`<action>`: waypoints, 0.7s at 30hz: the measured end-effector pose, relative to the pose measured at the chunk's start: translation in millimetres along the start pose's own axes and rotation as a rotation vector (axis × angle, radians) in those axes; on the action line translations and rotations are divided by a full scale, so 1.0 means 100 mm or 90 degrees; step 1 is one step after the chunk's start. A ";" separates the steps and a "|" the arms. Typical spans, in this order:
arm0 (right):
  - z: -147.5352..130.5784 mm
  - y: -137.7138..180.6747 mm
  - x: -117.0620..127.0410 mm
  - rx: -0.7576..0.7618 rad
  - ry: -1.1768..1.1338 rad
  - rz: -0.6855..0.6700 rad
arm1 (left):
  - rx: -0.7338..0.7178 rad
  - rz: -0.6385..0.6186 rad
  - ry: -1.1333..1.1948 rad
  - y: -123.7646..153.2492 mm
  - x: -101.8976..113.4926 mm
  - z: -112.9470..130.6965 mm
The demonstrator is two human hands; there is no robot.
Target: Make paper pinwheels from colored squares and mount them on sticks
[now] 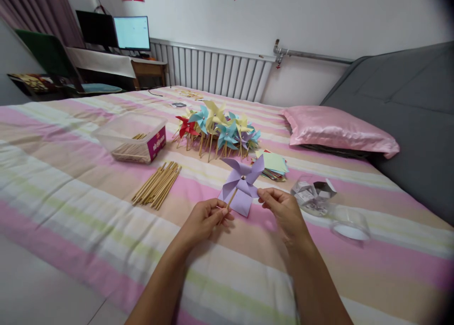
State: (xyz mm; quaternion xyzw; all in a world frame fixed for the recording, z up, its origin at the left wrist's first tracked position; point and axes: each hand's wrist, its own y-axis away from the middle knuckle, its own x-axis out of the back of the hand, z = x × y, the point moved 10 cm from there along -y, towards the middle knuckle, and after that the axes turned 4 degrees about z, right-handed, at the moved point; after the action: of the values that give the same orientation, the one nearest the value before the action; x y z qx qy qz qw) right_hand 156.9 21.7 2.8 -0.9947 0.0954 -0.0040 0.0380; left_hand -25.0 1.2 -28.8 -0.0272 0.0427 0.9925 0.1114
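Note:
A purple paper pinwheel (250, 172) with a shiny pin at its centre is held up over the bed. My left hand (209, 216) grips its thin wooden stick (232, 198) between thumb and fingers. With thumb and forefinger, my right hand (280, 209) pinches the tip of the pinwheel's lower right blade. Just behind the pinwheel, a purple paper square (243, 206) lies on the striped bedspread. Part of that sheet is hidden by the pinwheel and my left fingers.
Finished pinwheels (216, 126) in several colours are grouped farther back. Loose sticks (158, 185) lie left, before a clear plastic box (124, 131). To the right are coloured paper squares (275, 163), a small tub of pins (312, 197), a tape roll (350, 224) and a pink pillow (340, 128).

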 end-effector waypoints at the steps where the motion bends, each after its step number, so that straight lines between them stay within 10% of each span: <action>1: 0.00 0.00 0.01 -0.001 -0.002 0.006 | 0.002 -0.004 -0.001 0.00 0.00 0.00; 21: 0.11 -0.06 0.22 -0.024 -0.086 0.103 | 0.023 -0.067 -0.026 0.04 -0.10 -0.04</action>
State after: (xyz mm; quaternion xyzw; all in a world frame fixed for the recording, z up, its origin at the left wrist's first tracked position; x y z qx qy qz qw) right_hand 179.4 24.0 -7.7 -0.9823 0.1730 0.0677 0.0256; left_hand -16.1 -5.5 -32.2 -0.0070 0.0567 0.9846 0.1650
